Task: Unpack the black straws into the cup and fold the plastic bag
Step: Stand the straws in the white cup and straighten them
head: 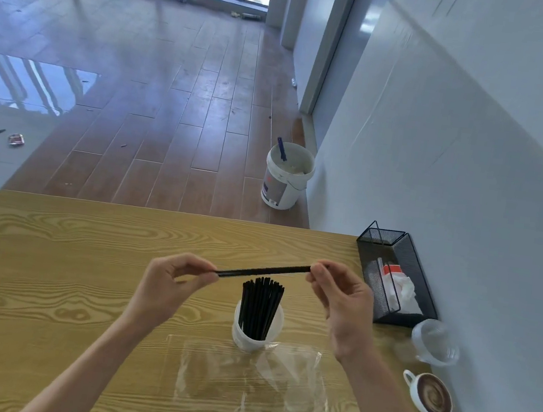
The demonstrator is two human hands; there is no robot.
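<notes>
1. Your left hand [166, 283] and right hand [342, 300] are raised above the yellow wood-grain table [48, 263], each pinching one end of a single thin black straw [263, 269] held nearly level between them.
2. Directly below that straw stands a small white plastic cup [256, 335] with a bundle of black straws [259, 308] upright inside it.
3. A clear, flattened plastic bag [250, 379] lies on the table just in front of the cup, nearer to you, its far edge touching the cup's base.
4. To your right, against the wall, sits a black wire-mesh basket [395, 277] holding white packets.
5. Nearer you on that side lie a clear plastic lid [435, 341] and a white mug of brown swirled coffee [430, 394].
6. Beyond the table, a white bucket [286, 176] stands on the wooden floor.
</notes>
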